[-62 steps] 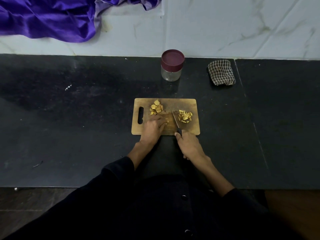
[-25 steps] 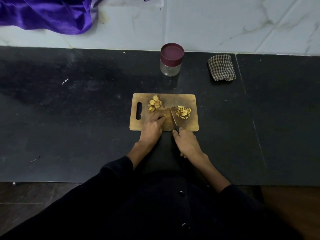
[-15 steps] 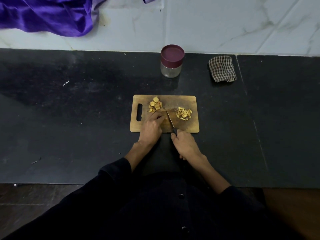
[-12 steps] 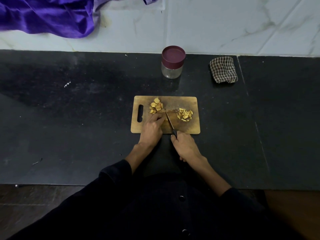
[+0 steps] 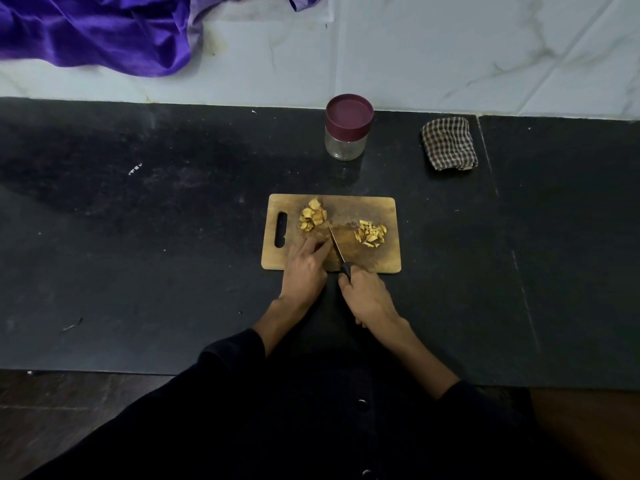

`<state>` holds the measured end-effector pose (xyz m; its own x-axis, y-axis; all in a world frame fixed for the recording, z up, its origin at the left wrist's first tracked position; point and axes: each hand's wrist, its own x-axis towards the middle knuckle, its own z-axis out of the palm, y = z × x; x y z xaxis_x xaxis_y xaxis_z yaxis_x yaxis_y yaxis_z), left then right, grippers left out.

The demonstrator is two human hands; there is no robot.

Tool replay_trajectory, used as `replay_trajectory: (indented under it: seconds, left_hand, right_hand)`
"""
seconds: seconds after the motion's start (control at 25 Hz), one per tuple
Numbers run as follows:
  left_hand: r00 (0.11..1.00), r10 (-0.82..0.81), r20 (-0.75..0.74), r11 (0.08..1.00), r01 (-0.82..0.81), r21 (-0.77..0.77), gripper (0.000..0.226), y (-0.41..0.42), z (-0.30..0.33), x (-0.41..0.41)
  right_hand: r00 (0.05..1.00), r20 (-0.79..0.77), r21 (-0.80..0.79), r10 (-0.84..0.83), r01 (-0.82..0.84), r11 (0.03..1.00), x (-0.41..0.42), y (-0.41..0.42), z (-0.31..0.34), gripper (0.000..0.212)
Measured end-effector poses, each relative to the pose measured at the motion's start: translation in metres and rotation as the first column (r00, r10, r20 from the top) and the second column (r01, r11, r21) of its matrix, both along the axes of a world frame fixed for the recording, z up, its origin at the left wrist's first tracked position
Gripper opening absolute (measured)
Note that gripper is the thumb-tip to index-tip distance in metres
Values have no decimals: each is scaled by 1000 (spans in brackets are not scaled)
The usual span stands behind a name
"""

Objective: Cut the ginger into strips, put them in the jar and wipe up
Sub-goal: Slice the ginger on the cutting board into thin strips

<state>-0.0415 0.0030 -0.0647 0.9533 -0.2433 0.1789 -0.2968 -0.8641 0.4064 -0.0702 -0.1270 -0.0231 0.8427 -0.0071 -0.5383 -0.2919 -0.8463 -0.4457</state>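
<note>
A wooden cutting board [image 5: 388, 258] lies on the black counter. Ginger slices [image 5: 312, 215] are piled at its upper left, and cut ginger strips [image 5: 371, 233] at its right. My right hand [image 5: 367, 296] grips the black handle of a knife [image 5: 336, 249], whose blade points away from me across the board's middle. My left hand [image 5: 304, 268] rests on the board just left of the blade, fingers bent down; whatever lies under its fingertips is hidden. A glass jar [image 5: 348, 128] with a maroon lid on stands behind the board.
A folded checked cloth [image 5: 449, 143] lies at the back right of the black counter [image 5: 138, 254]. Purple fabric [image 5: 97, 32] is draped over the white marble ledge at the back left. My dark sleeves and body fill the foreground.
The knife has swung left from beside the strip pile to just beside my left fingers. My left hand has stayed on the board.
</note>
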Motion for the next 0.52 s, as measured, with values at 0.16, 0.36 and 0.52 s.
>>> replay_trajectory:
  seconds: [0.16,0.36,0.52]
  left_hand:
    - [1000,4,-17,1000,-3,27,51,-1,1,-1]
    - [1000,6,-15,999,-6,45,50,-1,-1,2]
    - [1000,10,-27,998,-8,60,47,-2,-2,2]
  right_hand:
    - [1000,-10,9,-5,5,1000,1,0,-2,30]
    - [1000,8,4,1,-1,1000,1,-2,-3,28]
    - [1000,4,-4,9,-9,1000,2,-2,-3,30]
